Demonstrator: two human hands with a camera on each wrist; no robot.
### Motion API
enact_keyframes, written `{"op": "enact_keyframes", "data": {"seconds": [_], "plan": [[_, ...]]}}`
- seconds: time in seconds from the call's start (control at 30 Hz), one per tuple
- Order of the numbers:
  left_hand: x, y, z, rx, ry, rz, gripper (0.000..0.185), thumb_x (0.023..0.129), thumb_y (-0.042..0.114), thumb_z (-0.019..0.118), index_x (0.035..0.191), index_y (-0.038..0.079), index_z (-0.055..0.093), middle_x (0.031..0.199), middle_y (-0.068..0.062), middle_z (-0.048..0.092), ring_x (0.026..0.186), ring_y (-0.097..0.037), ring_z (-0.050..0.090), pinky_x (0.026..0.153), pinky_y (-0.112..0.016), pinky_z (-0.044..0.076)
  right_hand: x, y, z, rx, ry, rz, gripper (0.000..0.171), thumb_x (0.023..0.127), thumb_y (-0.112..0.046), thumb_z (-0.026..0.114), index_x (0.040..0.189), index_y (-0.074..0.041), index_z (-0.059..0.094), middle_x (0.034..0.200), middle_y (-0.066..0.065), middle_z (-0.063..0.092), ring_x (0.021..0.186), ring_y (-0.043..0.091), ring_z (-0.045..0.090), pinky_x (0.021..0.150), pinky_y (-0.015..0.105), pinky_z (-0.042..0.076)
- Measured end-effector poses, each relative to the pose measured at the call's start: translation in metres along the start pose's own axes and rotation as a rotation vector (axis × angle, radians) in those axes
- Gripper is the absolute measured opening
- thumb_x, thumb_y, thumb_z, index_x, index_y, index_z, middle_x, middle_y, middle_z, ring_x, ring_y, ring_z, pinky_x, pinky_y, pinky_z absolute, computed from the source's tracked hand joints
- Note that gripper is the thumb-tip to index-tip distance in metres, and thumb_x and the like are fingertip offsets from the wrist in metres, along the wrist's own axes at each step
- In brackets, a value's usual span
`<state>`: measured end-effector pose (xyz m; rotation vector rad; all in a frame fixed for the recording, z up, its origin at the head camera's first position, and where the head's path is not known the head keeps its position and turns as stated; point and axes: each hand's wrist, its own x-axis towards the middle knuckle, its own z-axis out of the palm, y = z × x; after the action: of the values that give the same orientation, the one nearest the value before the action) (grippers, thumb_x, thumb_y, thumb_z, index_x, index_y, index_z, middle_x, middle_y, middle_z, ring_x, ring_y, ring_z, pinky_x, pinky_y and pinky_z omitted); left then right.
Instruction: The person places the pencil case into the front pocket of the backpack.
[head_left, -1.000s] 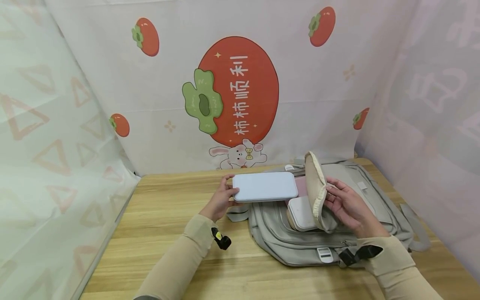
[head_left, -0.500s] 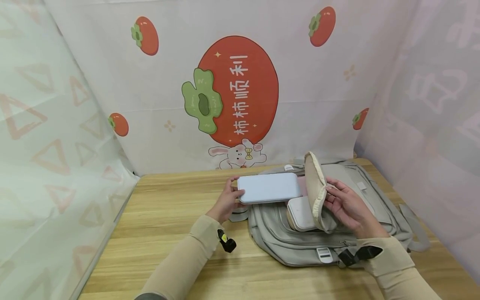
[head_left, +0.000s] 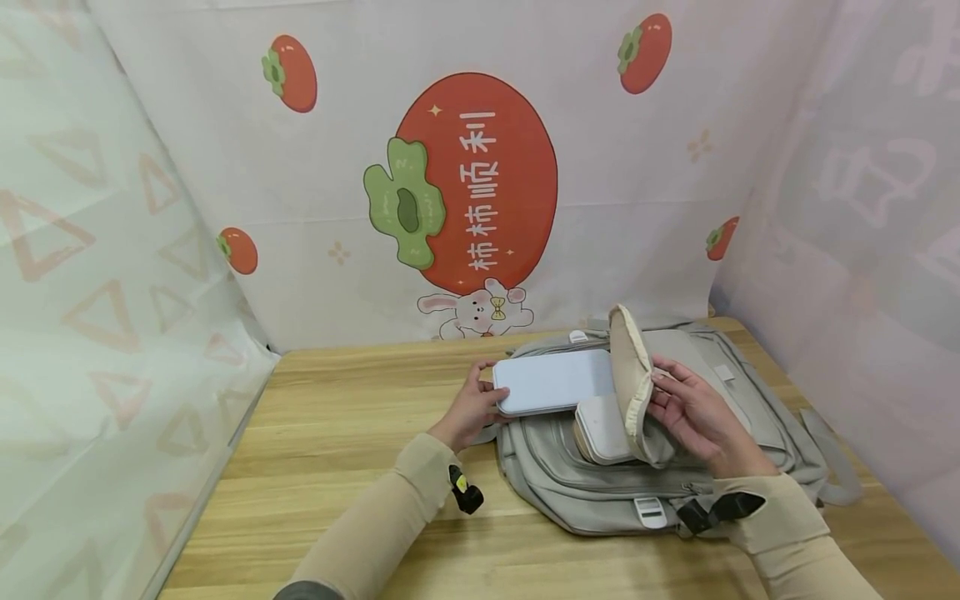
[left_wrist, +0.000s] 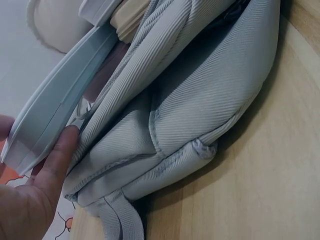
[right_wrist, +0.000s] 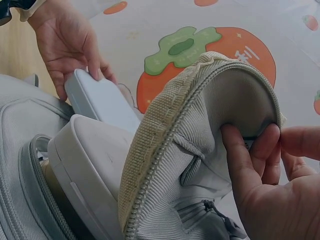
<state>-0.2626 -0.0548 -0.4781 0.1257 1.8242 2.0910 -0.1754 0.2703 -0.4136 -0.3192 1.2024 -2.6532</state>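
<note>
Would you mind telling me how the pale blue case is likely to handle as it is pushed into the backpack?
The case probably stays stiff: its flat slab keeps straight though the left hand holds only one end. Its smooth shell may slide easily against the backpack fabric. The flap looks floppy, so the right hand holds it open.

table: light wood-grain top (head_left: 337, 467), fills 6 o'clock
back wall: white printed cloth (head_left: 225, 150) at 12 o'clock, big red persimmon (head_left: 480, 179), rabbit (head_left: 476, 312)
side walls: translucent patterned sheets at 9 (head_left: 82, 317) and 3 o'clock (head_left: 870, 250)
light: soft, even
</note>
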Motion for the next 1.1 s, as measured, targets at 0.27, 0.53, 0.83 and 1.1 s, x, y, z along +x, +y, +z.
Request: {"op": "enact_keyframes", "data": {"seconds": [0.27,0.53,0.83,1.1], "plan": [[-0.003,0.004,0.008,0.007,-0.051,0.001,0.057,0.106,-0.004,0.048,0.157,0.011,0.029,0.121,-0.021,0.052,0.095,-0.024,0.063,0.080,-0.039,0.058,0.002,-0.001,0.001,-0.001,0.010,-0.006,0.033,0.110,0.004,0.038,0.119,-0.008,0.068,0.115,0.010,0.069,0.103,0.020,0.069,0.086,0.033,0.058],[0.000,0.001,0.015,-0.022,-0.047,-0.002,0.060,0.106,-0.005,0.047,0.161,0.010,0.027,0.123,-0.021,0.051,0.098,-0.023,0.061,0.083,-0.041,0.058,0.003,0.000,0.003,-0.003,0.011,-0.002,0.033,0.110,0.003,0.039,0.119,-0.008,0.068,0.114,0.010,0.068,0.102,0.019,0.069,0.085,0.033,0.058],[0.005,0.001,0.029,-0.039,-0.022,-0.006,0.059,0.105,-0.006,0.050,0.158,0.011,0.034,0.117,-0.018,0.053,0.089,-0.021,0.061,0.074,-0.036,0.057,0.004,0.000,0.003,-0.011,0.021,0.001,0.033,0.110,0.003,0.040,0.119,-0.009,0.069,0.114,0.010,0.068,0.101,0.019,0.069,0.085,0.032,0.058],[0.010,0.000,0.047,-0.023,-0.001,0.000,0.061,0.102,-0.007,0.054,0.158,0.009,0.035,0.103,-0.013,0.050,0.082,-0.022,0.058,0.070,-0.037,0.057,0.004,-0.001,0.002,-0.009,0.026,0.000,0.033,0.110,0.003,0.039,0.119,-0.009,0.069,0.114,0.010,0.068,0.101,0.019,0.069,0.085,0.032,0.058]]}}
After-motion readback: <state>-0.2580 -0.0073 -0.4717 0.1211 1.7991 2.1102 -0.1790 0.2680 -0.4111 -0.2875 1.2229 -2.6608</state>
